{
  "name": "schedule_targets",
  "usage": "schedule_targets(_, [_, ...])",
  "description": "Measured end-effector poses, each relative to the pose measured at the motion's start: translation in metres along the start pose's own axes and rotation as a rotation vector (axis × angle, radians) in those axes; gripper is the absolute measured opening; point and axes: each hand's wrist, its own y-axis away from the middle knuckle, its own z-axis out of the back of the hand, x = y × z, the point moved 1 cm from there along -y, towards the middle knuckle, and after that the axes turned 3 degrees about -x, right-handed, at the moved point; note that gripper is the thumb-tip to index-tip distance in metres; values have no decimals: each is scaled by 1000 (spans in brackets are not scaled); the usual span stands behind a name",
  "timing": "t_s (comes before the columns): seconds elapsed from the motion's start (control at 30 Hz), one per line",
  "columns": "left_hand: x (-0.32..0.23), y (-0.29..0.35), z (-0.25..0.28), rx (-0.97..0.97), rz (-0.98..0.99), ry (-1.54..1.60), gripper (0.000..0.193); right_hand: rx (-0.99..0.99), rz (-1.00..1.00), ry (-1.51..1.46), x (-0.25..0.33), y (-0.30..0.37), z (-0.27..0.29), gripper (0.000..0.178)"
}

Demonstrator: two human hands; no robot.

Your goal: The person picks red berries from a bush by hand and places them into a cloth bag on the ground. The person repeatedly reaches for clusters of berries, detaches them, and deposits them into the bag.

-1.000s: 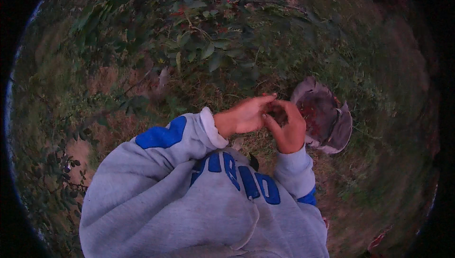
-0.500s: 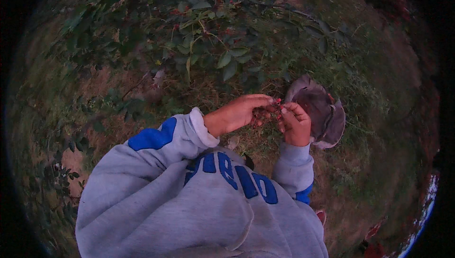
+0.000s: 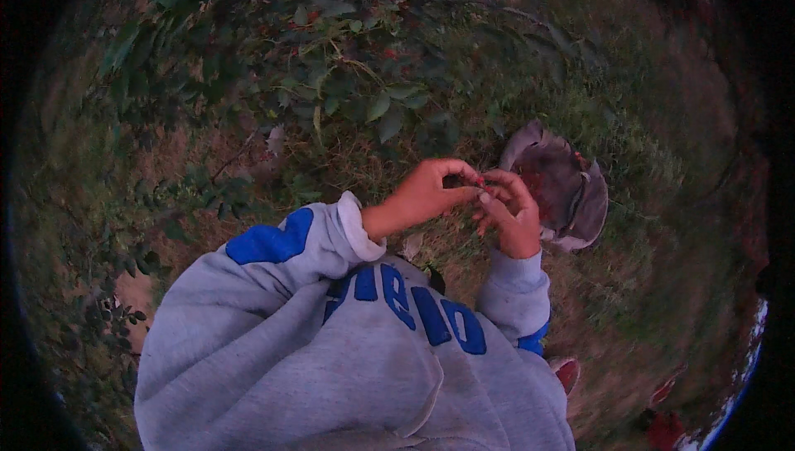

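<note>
Close in front of my chest, my left hand (image 3: pixel 422 196) and my right hand (image 3: pixel 515 215) meet at the fingertips. Between them is a little bunch of small red berries (image 3: pixel 480 181). My left thumb and forefinger are pinched at its left side, and my right thumb and fingers close on it from the right. How much of the bunch each hand has is partly hidden by the fingers. Just beyond my right hand, a grey cloth bag (image 3: pixel 590 207) lies with its mouth open, and some reddish bits show inside.
A leafy bush (image 3: pixel 389 103) with red berries spreads across the far side. Dry grass (image 3: pixel 356 173) and weeds cover the ground. A thin bare twig (image 3: pixel 236 157) sticks up at the left. Part of a red shoe (image 3: pixel 566 373) shows at the lower right.
My left fingers have gone from stretched out to bent in a pinch. My right fingers have shifted up and left against them. Dark stems and berries seen below the fingers no longer show.
</note>
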Motion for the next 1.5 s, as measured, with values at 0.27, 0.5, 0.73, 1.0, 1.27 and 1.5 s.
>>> schedule_targets(0.27, [-2, -6, -7, 91, 176, 280, 20, -124, -121, -405, -11, -6, 21, 11])
schedule_targets(0.5, [-10, -9, -19, 73, 125, 83, 18, -130, -89, -335, -6, -2, 20, 11])
schedule_targets(0.73, [1, -5, -17, 125, 222, 281, 19, -192, -42, -240, -6, 12, 29, 12])
schedule_targets(1.0, [10, -19, -21, 198, 370, 1033, 38, -758, 581, 727, -10, -9, 171, 25])
schedule_targets(1.27, [16, -25, -31, 146, 332, 1207, 42, -205, 352, 450, -13, 32, 49, 27])
schedule_targets(1.5, [14, -21, -34, 150, 266, 1216, 41, -167, 526, 467, -10, 14, 22, 19])
